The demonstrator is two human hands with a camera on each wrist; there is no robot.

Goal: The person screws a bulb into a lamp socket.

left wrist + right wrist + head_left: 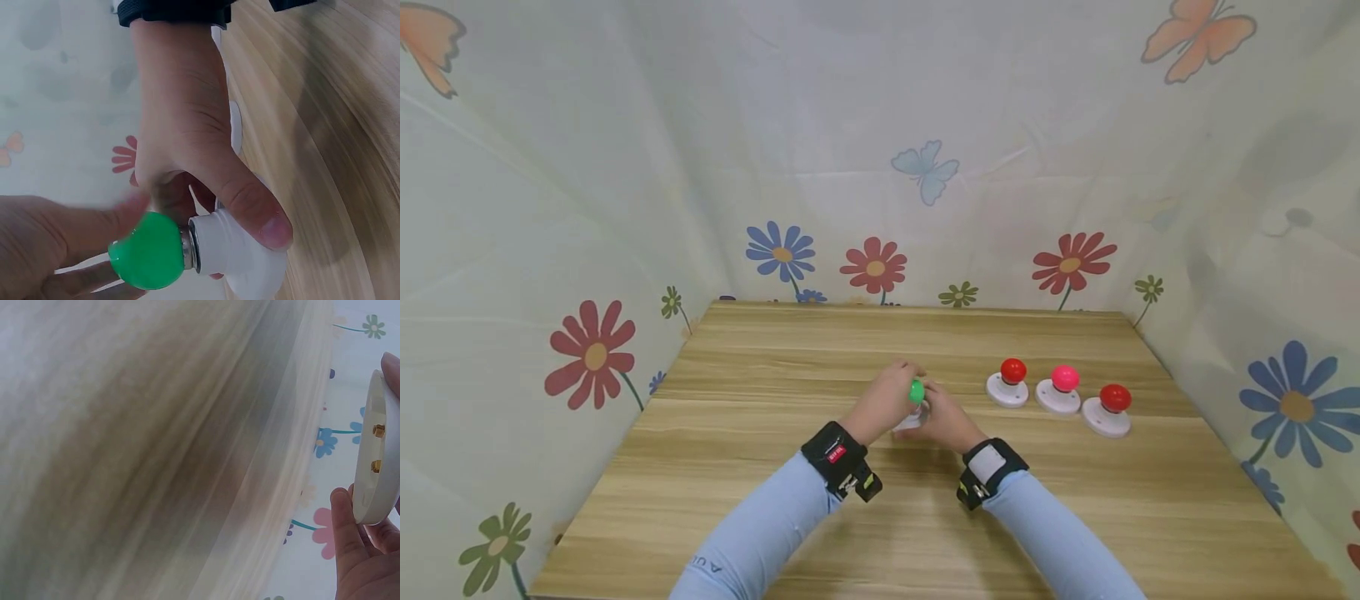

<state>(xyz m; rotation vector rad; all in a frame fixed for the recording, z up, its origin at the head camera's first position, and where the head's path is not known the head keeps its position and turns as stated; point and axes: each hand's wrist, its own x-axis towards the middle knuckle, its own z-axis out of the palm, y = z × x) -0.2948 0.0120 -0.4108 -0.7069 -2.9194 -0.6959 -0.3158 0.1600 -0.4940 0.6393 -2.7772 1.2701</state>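
A green bulb (150, 250) sits at the mouth of a white lamp socket (256, 272), a strip of its metal cap showing between them. My left hand (883, 402) holds the bulb, thumb on one side and fingers on the other; its thumb is blurred in the left wrist view. The socket is gripped by my right hand (953, 423), whose thumb lies along the round base. Brass screws show on the base's underside (367, 481) in the right wrist view, so it is lifted and tilted off the table.
To the right on the wooden table (760, 358) stand a red bulb (1013, 371), a pink bulb (1065, 378) and another red bulb (1116, 397), each upright in a white round socket. Behind and beside the table hangs a flower-printed cloth (820, 125).
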